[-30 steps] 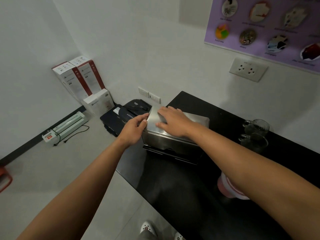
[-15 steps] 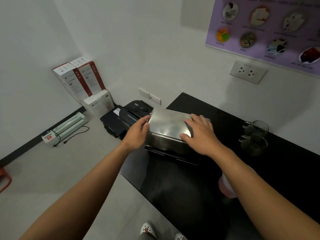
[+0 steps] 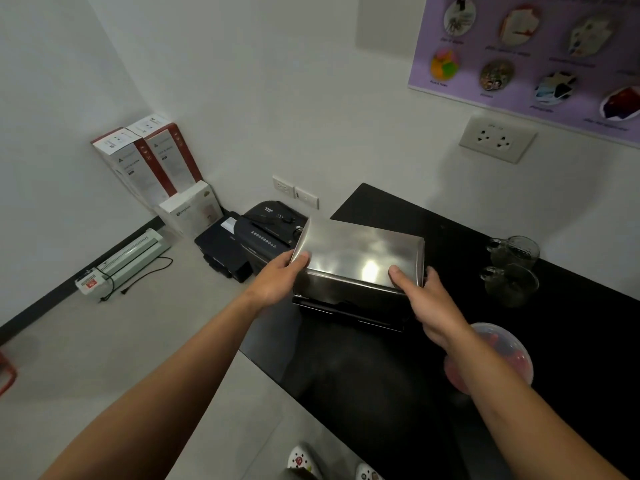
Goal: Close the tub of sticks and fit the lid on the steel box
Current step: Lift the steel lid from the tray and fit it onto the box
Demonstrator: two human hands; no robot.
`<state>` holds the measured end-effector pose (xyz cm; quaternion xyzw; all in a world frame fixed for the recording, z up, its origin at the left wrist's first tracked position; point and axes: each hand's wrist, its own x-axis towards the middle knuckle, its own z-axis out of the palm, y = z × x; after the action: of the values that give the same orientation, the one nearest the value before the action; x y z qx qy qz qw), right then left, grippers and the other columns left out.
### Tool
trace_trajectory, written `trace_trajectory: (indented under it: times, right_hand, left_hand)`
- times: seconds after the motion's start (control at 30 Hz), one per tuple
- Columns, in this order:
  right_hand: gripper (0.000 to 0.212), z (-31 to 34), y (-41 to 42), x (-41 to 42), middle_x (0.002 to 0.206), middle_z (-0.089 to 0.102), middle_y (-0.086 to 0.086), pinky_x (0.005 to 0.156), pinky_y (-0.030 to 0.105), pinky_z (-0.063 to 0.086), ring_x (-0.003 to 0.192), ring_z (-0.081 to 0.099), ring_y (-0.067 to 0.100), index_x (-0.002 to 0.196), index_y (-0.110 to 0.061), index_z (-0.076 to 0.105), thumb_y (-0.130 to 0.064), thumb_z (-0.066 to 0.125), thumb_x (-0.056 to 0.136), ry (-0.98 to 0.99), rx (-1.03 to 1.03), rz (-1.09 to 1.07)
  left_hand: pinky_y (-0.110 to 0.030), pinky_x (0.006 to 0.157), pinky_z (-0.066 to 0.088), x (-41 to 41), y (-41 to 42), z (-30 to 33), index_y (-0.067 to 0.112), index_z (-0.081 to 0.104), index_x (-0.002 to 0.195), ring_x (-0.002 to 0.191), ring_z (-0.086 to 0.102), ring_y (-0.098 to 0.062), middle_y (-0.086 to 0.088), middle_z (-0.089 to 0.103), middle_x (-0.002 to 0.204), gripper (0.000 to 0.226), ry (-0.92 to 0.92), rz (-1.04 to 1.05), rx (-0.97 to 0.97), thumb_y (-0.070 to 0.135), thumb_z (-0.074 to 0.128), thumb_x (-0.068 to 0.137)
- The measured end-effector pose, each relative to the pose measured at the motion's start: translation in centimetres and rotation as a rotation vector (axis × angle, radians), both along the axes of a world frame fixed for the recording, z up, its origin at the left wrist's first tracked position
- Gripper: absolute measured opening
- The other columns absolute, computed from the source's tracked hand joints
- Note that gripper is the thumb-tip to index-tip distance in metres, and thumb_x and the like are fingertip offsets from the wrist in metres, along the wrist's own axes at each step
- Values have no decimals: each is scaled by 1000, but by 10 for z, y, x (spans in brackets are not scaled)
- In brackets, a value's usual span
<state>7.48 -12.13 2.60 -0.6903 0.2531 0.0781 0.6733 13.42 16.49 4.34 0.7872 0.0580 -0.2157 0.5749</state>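
Note:
A shiny steel lid (image 3: 356, 252) lies on top of the steel box (image 3: 346, 294), which stands on the black counter (image 3: 363, 382) near its left end. My left hand (image 3: 278, 284) grips the lid's left near corner, thumb on top. My right hand (image 3: 424, 299) holds the lid's right near corner, thumb on top and fingers around the right side. A round tub with a translucent lid and red contents (image 3: 502, 353) sits on the counter to the right, partly hidden behind my right forearm.
Two glass mugs (image 3: 512, 268) stand on the counter right of the box. On the floor to the left are a black shredder (image 3: 270, 233), a printer, a white laminator (image 3: 121, 261) and stacked cartons (image 3: 152, 161). The counter's left edge is close to the box.
My right hand slid from the top middle of the lid to its right near corner. The left hand stayed at the left corner. The lid now lies flatter on the box.

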Motion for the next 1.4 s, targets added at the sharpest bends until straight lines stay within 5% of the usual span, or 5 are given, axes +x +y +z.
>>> trace_trajectory:
  times: [0.13,0.6,0.87,1.07,1.4]
  right_hand:
    - [97,-6,5,-1,150,54,1,115,68,31,141,47,33,155,-28,37,-64,79,76,52,199,-16]
    - [77,0,-3,35,146,59,2,114,64,36,135,53,31,150,-23,47,-54,76,85,21,212,-86]
    - [87,5,-25,86,150,50,-2,107,59,44,138,47,27,154,-21,43,-60,74,83,4,172,-173]
    - [72,4,-44,131,140,52,-4,102,59,47,111,52,30,143,-24,54,-61,73,84,3,151,-228]
    - [79,-5,-73,179,145,57,1,106,64,44,106,50,29,141,-14,56,-62,76,81,15,159,-258]
  left_hand:
    - [-50,116,47,3,-6,-1,22,59,146,125,66,-25,-3,71,135,48,-3,30,-67,48,54,106]
    - [-38,97,57,77,-30,-5,20,71,129,110,73,-26,-7,79,120,28,-39,-4,-144,30,61,106]
    - [-52,106,55,145,-67,-8,27,72,116,111,75,-30,-9,80,117,22,-53,-11,-160,38,66,98]
    - [-54,106,55,193,-96,-14,15,76,121,112,73,-39,-17,79,116,34,-51,18,-194,37,70,96]
    - [-23,66,53,247,-122,-17,17,76,101,72,69,-11,8,76,77,15,-88,-9,-208,30,69,100]
